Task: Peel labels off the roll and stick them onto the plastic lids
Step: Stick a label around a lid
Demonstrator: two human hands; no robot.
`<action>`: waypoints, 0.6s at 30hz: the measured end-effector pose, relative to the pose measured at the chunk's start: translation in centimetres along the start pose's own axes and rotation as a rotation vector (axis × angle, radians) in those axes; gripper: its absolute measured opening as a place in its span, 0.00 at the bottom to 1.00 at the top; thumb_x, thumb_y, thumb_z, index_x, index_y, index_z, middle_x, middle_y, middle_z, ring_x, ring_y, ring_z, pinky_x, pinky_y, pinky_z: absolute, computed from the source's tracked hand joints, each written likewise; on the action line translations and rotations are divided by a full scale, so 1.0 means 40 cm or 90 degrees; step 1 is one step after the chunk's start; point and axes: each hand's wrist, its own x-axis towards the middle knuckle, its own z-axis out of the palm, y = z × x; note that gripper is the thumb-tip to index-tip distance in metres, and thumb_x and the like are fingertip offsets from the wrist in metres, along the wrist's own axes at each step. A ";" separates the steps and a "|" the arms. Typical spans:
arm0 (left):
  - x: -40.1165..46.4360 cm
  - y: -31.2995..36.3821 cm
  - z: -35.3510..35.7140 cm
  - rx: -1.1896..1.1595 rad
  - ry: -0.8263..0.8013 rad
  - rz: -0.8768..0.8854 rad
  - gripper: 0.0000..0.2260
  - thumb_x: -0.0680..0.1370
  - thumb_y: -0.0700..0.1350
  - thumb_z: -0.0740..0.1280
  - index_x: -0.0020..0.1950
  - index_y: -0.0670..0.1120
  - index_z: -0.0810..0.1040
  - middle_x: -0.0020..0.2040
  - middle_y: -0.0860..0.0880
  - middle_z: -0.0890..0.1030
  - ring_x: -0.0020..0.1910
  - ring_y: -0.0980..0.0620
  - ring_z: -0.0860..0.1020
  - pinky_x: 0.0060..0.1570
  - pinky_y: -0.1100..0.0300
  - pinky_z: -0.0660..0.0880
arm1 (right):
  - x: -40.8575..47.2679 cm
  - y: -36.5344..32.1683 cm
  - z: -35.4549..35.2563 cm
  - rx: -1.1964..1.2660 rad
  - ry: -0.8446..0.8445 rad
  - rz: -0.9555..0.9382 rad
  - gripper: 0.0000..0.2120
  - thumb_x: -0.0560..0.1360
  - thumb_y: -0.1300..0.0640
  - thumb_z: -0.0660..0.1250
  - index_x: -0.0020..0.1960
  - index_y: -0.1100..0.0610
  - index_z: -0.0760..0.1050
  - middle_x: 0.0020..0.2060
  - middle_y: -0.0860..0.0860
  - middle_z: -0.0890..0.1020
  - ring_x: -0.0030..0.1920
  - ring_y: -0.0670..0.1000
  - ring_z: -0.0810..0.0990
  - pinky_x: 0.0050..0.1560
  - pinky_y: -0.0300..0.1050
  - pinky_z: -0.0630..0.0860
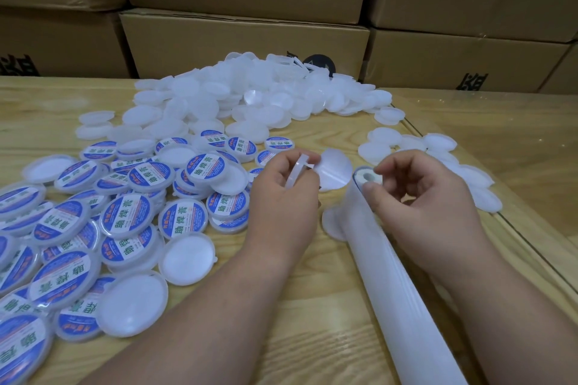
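Here the left hand [289, 194] grips one blank plastic lid [296, 171] edge-on, fingers curled round its rim, with a round white disc [334, 170], which may be a label seen from its back or another lid, just past its fingertips. The right hand [419, 194] rests on the label roll [367, 180], thumb and forefinger curled close together at the roll's far end; whether they already pinch a label edge cannot be told. The spent backing strip [403, 300] trails from the roll back toward the person, between the two forearms.

To do this step well, in my judgement, the label should be lifted by its edge only, so the adhesive stays clean. The lid should be turned flat face up, and the label centred before it is pressed from the middle outward, to avoid creases and bubbles.

Left of the left hand lies a spread of finished labelled lids [131, 216], blue and white, a few turned blank side up. Beyond both hands rises a heap of unlabelled lids [250, 94], with a smaller scatter of lids [438, 159] past the right hand. All rest on a light wood-grain bench [312, 322], whose surface on the right shows a glossy, glass-like sheet. Stacked cardboard cartons [244, 37] with black printing wall the far side.
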 end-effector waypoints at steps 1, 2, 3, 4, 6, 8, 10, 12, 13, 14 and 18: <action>-0.002 0.001 0.000 0.005 -0.013 0.000 0.12 0.76 0.36 0.64 0.44 0.52 0.82 0.29 0.53 0.77 0.29 0.53 0.72 0.26 0.67 0.70 | -0.001 -0.005 0.000 -0.019 0.001 -0.043 0.14 0.73 0.63 0.75 0.46 0.45 0.78 0.37 0.38 0.78 0.33 0.42 0.75 0.33 0.31 0.71; -0.003 0.002 0.001 0.012 -0.023 0.002 0.11 0.75 0.37 0.65 0.44 0.52 0.82 0.29 0.53 0.77 0.29 0.53 0.73 0.27 0.67 0.70 | -0.003 -0.010 0.000 -0.039 -0.002 -0.085 0.16 0.72 0.64 0.75 0.48 0.43 0.78 0.41 0.37 0.78 0.35 0.43 0.76 0.34 0.31 0.72; -0.004 0.002 0.002 0.020 -0.032 0.003 0.10 0.74 0.39 0.65 0.44 0.52 0.83 0.30 0.55 0.77 0.30 0.53 0.73 0.28 0.67 0.70 | -0.004 -0.015 0.000 -0.055 -0.005 -0.123 0.19 0.72 0.66 0.75 0.49 0.42 0.77 0.45 0.36 0.78 0.39 0.45 0.78 0.35 0.32 0.72; -0.004 0.003 0.002 0.026 -0.039 0.003 0.09 0.72 0.42 0.65 0.43 0.53 0.83 0.31 0.56 0.78 0.31 0.53 0.75 0.30 0.67 0.71 | -0.004 -0.018 0.001 -0.070 -0.006 -0.157 0.21 0.72 0.68 0.74 0.50 0.42 0.77 0.49 0.37 0.78 0.43 0.47 0.78 0.37 0.34 0.74; -0.005 0.004 0.003 0.029 -0.050 -0.002 0.09 0.69 0.44 0.64 0.42 0.55 0.83 0.31 0.58 0.78 0.32 0.55 0.76 0.31 0.67 0.71 | -0.003 -0.022 0.000 -0.098 -0.011 -0.215 0.23 0.71 0.71 0.73 0.51 0.44 0.77 0.52 0.38 0.78 0.48 0.49 0.77 0.41 0.38 0.75; -0.005 0.004 0.004 0.038 -0.057 -0.006 0.10 0.68 0.44 0.64 0.41 0.56 0.83 0.31 0.59 0.78 0.31 0.55 0.75 0.30 0.67 0.71 | -0.001 -0.023 -0.002 -0.116 -0.025 -0.258 0.24 0.71 0.72 0.72 0.53 0.44 0.77 0.53 0.38 0.78 0.50 0.50 0.77 0.44 0.42 0.75; -0.004 0.004 0.004 0.047 -0.062 -0.006 0.11 0.68 0.44 0.63 0.42 0.57 0.83 0.32 0.59 0.79 0.31 0.55 0.75 0.30 0.67 0.72 | 0.000 -0.025 -0.003 -0.125 -0.038 -0.287 0.23 0.72 0.70 0.70 0.55 0.43 0.77 0.53 0.38 0.78 0.51 0.49 0.77 0.46 0.43 0.74; -0.005 0.003 0.005 0.045 -0.062 -0.001 0.11 0.68 0.44 0.63 0.42 0.57 0.83 0.33 0.59 0.79 0.31 0.56 0.75 0.31 0.66 0.72 | 0.000 -0.025 -0.002 -0.122 -0.046 -0.296 0.21 0.72 0.68 0.69 0.55 0.44 0.77 0.53 0.38 0.79 0.50 0.48 0.77 0.47 0.42 0.74; -0.005 0.003 0.006 0.044 -0.060 0.000 0.11 0.68 0.44 0.63 0.42 0.56 0.83 0.33 0.59 0.80 0.31 0.56 0.75 0.31 0.66 0.72 | -0.001 -0.023 -0.001 -0.121 -0.050 -0.293 0.20 0.72 0.67 0.69 0.54 0.44 0.77 0.52 0.38 0.79 0.50 0.48 0.77 0.47 0.41 0.73; -0.005 0.003 0.006 0.041 -0.058 0.000 0.11 0.68 0.44 0.63 0.41 0.55 0.83 0.32 0.59 0.80 0.31 0.56 0.75 0.31 0.67 0.72 | -0.001 -0.020 0.000 -0.124 -0.053 -0.288 0.20 0.72 0.67 0.69 0.54 0.44 0.77 0.51 0.37 0.79 0.50 0.47 0.76 0.47 0.39 0.73; -0.005 0.005 0.004 0.029 -0.049 0.000 0.10 0.68 0.43 0.63 0.40 0.54 0.83 0.29 0.58 0.78 0.29 0.56 0.74 0.30 0.68 0.70 | 0.003 -0.006 -0.004 -0.140 -0.058 -0.259 0.19 0.73 0.66 0.71 0.54 0.43 0.77 0.49 0.39 0.80 0.49 0.47 0.76 0.48 0.36 0.72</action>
